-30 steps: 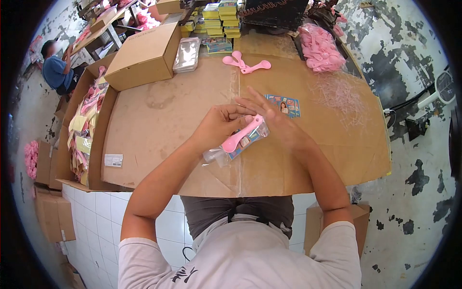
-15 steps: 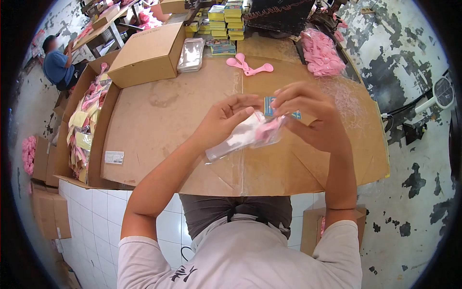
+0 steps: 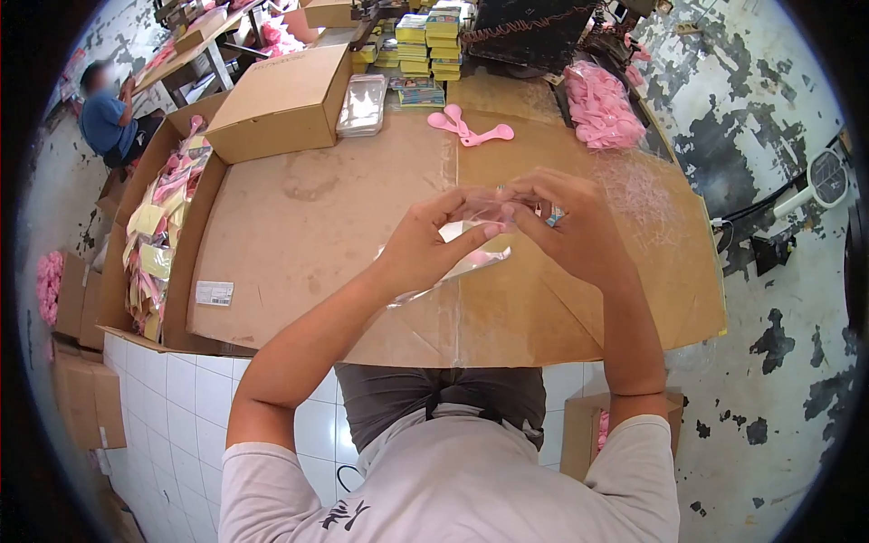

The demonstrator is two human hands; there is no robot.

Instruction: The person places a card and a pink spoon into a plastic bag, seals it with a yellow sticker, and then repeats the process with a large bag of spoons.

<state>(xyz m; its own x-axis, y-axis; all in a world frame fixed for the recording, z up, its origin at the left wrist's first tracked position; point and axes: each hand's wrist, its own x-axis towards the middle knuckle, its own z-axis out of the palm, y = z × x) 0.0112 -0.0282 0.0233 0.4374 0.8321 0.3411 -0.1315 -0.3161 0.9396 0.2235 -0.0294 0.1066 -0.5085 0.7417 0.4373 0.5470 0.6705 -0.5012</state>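
Note:
My left hand (image 3: 433, 237) pinches the left side of a clear plastic bag (image 3: 487, 210) above the cardboard-covered table (image 3: 317, 226). On the bag's other side, my right hand (image 3: 563, 220) has its fingers closed on the edge, close to my left fingertips. A bit of blue card (image 3: 554, 217) shows by my right fingers, mostly hidden. Below my hands lies a clear plastic packet (image 3: 444, 279), partly covered by my left hand. Two or more pink spoons (image 3: 471, 136) rest on the table beyond my hands.
An open box of packed pieces (image 3: 163, 226) stands at the left, beside a closed carton (image 3: 276, 100). Clear bags (image 3: 362, 104), card stacks (image 3: 430, 45) and a bag of pink spoons (image 3: 602, 104) line the back. A seated person (image 3: 109, 118) is at far left.
My hands have come together, with fingertips now nearly touching on the bag. The blue card, plainer before, is mostly hidden now, and the pink item is less visible.

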